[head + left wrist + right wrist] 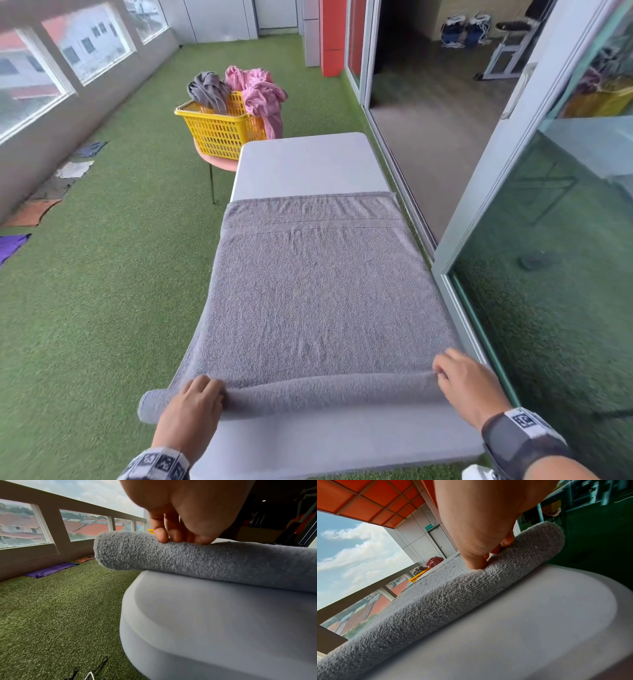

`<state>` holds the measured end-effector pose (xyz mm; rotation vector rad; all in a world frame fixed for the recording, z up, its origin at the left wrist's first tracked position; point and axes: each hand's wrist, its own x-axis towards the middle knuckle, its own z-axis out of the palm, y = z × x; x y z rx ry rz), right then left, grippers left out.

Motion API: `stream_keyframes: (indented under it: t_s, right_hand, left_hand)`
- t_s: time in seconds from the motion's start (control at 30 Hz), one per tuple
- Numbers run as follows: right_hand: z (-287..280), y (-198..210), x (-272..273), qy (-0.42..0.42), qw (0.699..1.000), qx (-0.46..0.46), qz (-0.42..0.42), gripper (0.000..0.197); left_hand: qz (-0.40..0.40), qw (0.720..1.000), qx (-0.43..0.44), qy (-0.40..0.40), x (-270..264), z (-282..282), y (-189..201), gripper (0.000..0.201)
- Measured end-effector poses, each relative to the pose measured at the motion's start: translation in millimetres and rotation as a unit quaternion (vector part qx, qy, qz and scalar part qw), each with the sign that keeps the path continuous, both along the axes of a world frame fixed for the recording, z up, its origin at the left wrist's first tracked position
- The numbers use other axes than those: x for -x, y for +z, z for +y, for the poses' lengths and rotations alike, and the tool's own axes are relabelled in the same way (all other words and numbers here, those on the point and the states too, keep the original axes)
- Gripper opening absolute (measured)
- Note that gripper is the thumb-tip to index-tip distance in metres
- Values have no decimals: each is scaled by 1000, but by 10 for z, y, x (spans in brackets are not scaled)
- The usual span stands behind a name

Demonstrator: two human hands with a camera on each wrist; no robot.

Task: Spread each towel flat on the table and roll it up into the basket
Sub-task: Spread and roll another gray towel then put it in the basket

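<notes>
A grey towel (315, 291) lies flat along the white table (308, 164), and its near end is wound into a roll (325, 394). My left hand (195, 404) grips the roll near its left end, which juts past the table edge. In the left wrist view the fingertips (161, 536) curl down onto the roll (171, 561). My right hand (462, 383) holds the right end, its fingers curled over the roll (453, 601). Beyond the table's far left corner stands the yellow basket (219, 130).
A pink towel (263, 92) and a dark grey one (209, 89) hang crumpled out of the basket, which sits on a pink stool (219, 162). A glass sliding door frame (479, 240) runs close along the table's right side. Several cloths (30, 212) lie on the green turf at left.
</notes>
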<state>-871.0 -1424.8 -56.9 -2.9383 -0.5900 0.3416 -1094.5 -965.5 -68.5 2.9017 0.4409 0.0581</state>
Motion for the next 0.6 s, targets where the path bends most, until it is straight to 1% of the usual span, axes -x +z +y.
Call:
stream_keyframes:
  t_s: [0.07,0.17,0.2,0.3,0.37,0.5,0.57,0.6]
  right_hand:
    - [-28,-40,10,13,1000,4,-3,24]
    - [-47,-25,28,30,999,11,-4,19]
    - [-52,-3,34,43,999,16,2,22]
    - [-62,70,38,78,994,63,32,44]
    - [-59,100,23,80,993,76,41,46]
    - [-19,125,-1,78,991,93,61,31]
    - [-15,112,-15,67,991,91,77,22]
    - [-14,104,-22,56,991,90,86,21]
  left_hand:
    - [-8,1000,-3,-18,-4,1,18,24]
    - [4,999,-20,-37,-2,-26,98,33]
    - [17,998,-25,-48,2,-25,102,37]
    - [67,996,-26,-47,17,-1,134,46]
    - [71,996,-32,-37,18,6,123,43]
    - [71,996,-47,-34,20,-17,112,32]
    - [68,996,-50,-28,35,-26,107,23]
    - [64,996,-55,-25,43,-29,90,19]
